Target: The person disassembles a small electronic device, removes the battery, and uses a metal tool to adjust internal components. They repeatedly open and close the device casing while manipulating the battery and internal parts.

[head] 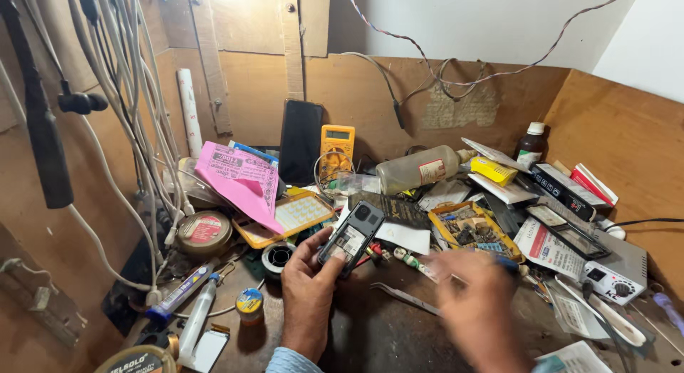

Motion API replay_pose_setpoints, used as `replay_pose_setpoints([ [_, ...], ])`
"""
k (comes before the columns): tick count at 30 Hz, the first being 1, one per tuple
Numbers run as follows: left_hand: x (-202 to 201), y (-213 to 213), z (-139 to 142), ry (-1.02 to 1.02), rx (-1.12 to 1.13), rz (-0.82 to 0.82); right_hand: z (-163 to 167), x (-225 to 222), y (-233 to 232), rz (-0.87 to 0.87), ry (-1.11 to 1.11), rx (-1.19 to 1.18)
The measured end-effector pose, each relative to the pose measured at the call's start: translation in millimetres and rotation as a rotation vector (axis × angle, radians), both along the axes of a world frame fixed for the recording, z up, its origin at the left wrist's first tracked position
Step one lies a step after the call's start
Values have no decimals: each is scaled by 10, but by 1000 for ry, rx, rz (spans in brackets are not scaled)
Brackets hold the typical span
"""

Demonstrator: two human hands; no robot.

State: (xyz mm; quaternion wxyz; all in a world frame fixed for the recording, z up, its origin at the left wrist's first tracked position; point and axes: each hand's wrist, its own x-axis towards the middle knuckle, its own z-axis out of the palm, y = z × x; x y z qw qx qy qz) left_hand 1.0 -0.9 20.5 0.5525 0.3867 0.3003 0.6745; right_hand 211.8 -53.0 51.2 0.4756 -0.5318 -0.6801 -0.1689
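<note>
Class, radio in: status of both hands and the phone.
Left hand grips opened phone. Right hand blurred, apparently empty, beside tweezers. Clutter crowds bench.

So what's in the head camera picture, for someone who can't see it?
The left hand holds an opened phone over a cluttered workbench. The blurred right hand hovers beside tweezers; a yellow multimeter stands behind.

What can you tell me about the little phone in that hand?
The small phone is dark grey and shows its back, cover off, with a pale label in the open bay and a camera ring near the top. It tilts up and to the right above the cluttered workbench. The left hand grips its lower end.
</note>
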Motion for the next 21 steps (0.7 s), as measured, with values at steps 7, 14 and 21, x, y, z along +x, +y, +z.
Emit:
replay_pose_setpoints([
  [7, 3, -12, 50, 6, -67, 4, 367, 839, -19, -220, 364, -320],
  [14, 13, -29, 32, 75, -118, 47, 231, 1081, -89, -223, 405, -372],
  [21, 24, 16, -2, 152, -151, 65, -213, 623, -465, -149, 152, -79],
])
